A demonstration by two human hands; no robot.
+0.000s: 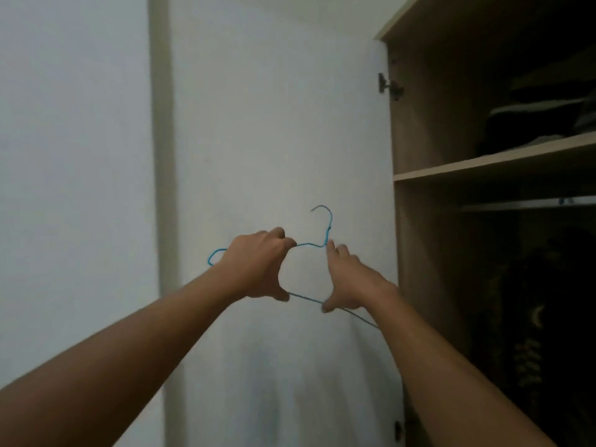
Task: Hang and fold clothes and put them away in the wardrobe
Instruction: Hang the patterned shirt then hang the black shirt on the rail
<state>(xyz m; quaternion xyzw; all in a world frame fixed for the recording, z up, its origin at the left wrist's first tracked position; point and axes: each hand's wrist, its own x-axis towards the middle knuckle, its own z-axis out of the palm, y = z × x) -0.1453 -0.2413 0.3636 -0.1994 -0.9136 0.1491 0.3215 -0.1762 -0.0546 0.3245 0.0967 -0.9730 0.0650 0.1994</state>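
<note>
The blue wire hanger (309, 244) is up in front of me, hook uppermost, against the white open door (274, 124) of the wardrobe (419, 140). My left hand (258, 266) curls its fingers over the top wire with the thumb under the bottom bar; my right hand (351, 279) pinches the bottom bar, forefinger reaching to the neck. To the right, folded clothes (532, 117) lie on a shelf (483, 162), dark garments (532, 317) hanging below

Both bare arms reach forward and up. The left hand (258, 266) grips the blue hanger (328, 232); the right hand (351, 282), fingers straighter, seems to pinch it too.
</note>
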